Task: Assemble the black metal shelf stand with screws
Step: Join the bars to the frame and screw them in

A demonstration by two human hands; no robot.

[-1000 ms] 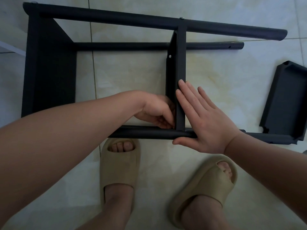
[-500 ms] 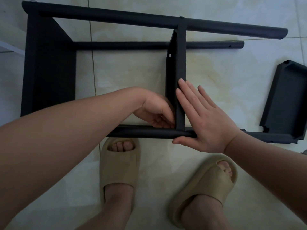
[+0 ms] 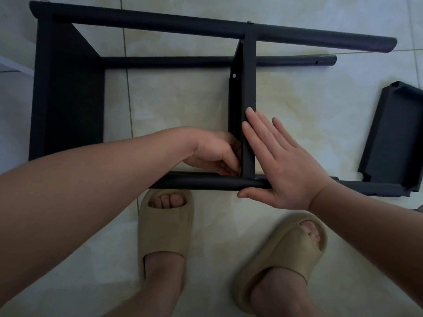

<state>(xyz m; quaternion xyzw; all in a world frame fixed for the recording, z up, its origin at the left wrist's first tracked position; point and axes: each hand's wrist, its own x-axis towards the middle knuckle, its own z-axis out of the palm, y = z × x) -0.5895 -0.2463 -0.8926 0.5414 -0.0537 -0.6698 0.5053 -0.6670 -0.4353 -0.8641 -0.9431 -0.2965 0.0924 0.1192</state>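
Observation:
The black shelf frame [image 3: 68, 99] lies on its side on the tiled floor, with long tubes at the far side [image 3: 183, 24] and near side [image 3: 201, 183]. A middle shelf panel [image 3: 248, 88] stands between them. My left hand [image 3: 215, 154] sits in the inner corner where this panel meets the near tube. Its fingertips are curled and pinched together at the joint, as on a small screw that is hidden behind them. My right hand [image 3: 281, 165] lies flat, fingers straight, pressing the panel's right face and resting on the near tube.
A loose black shelf panel [image 3: 396, 138] lies on the floor at the right, touching the near tube's end. A screw head [image 3: 250, 22] shows on the far tube. My two feet in beige slippers [image 3: 164, 225] [image 3: 281, 255] stand just in front of the frame.
My left hand has shifted very slightly at the joint, fingers working in place. The right hand and the frame have stayed still.

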